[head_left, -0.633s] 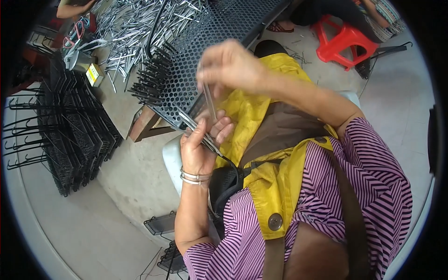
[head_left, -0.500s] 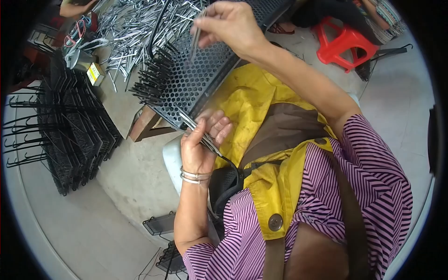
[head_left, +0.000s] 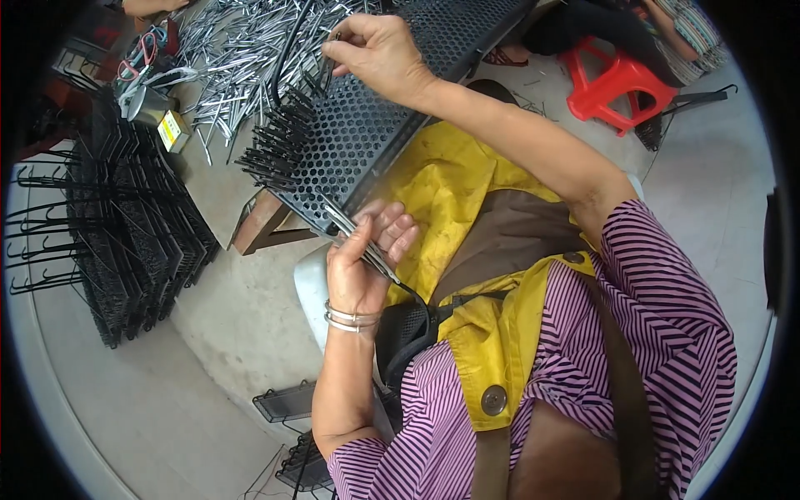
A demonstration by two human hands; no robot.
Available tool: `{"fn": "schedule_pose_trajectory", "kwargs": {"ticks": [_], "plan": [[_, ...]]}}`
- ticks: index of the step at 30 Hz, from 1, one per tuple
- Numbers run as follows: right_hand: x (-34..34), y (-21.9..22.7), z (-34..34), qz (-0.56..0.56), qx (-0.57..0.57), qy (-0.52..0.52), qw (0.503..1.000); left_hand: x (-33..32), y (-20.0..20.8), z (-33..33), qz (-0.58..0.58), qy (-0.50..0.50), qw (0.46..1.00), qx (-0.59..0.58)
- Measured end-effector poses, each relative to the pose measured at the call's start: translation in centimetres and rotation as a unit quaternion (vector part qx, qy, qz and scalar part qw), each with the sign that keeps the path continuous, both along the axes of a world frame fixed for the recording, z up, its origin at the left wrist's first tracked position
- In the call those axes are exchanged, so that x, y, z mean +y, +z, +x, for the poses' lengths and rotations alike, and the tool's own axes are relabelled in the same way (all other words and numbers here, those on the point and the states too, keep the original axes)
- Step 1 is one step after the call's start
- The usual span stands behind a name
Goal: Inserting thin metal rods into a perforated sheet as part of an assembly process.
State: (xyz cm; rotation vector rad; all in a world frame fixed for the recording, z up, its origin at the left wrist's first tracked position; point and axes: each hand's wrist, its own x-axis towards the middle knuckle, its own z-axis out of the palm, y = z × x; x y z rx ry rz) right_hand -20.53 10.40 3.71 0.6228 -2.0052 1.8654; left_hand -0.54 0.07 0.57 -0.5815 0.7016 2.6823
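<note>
Pinched between thumb and forefinger, the right hand (head_left: 380, 57) seems to have a thin, dark rod, though blur hides how firmly; the remaining fingers curl loosely. It is over the left side of the black perforated tray (head_left: 354, 125). The left hand (head_left: 360, 283), just off the tray's near corner, clasps a few silver rods (head_left: 354, 235) under its thumb, its fingers half open.

A moment ago the right hand was low beside the left one with a pale rod between its fingers; now it is up past the upright dark rods (head_left: 279, 137) clustered at the tray's near left end. The left hand has barely shifted. I judge that the work has moved from the held bundle to the tray.

Left of the tray lie many loose silver rods (head_left: 242, 62). Farther left is a stack of black racks (head_left: 137, 225); well right is a red stool (head_left: 612, 87).
</note>
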Motion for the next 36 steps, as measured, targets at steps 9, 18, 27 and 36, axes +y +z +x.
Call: {"fn": "schedule_pose_trajectory", "kwargs": {"ticks": [9, 18, 27, 36], "plan": [[0.1, 1.5, 0.7, 0.183, 0.18, -0.019, 0.966, -0.2, -0.2, 0.1, 0.006, 0.0, 1.0, 0.004], [-0.5, 1.3, -0.5, 0.242, 0.2, 0.033, 0.949, -0.1, 0.1, 0.1, -0.002, -0.003, 1.0, 0.0], [-3.0, 2.6, -0.9, 0.34, 0.162, 0.039, 0.925, -0.3, -0.2, 0.1, 0.005, -0.023, 0.999, 0.023], [-3.3, 3.9, -0.5, 0.403, 0.174, 0.036, 0.898, 0.0, 0.1, 0.0, 0.0, 0.001, 1.0, -0.002]]}}
